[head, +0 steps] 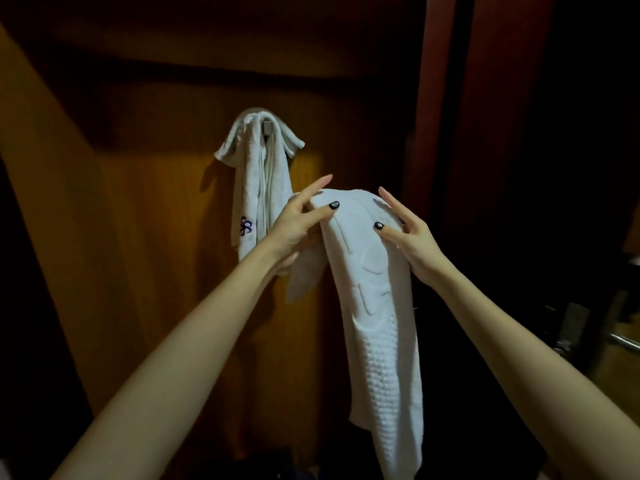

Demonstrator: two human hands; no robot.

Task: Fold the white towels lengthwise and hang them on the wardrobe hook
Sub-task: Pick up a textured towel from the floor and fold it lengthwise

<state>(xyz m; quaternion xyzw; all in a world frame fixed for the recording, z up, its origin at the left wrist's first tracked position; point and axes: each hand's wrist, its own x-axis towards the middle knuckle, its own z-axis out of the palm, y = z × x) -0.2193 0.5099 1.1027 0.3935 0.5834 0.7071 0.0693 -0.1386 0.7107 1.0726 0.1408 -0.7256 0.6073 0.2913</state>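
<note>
Pinching the folded white towel (374, 306) at its top, left hand (294, 223) and right hand (412, 237) hold it at five o'clock from the hung towel (256, 188) on the hook (267, 127).

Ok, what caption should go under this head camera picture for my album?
Left hand and right hand hold a folded white towel near the wardrobe hook, where a monogrammed towel hangs.
</note>
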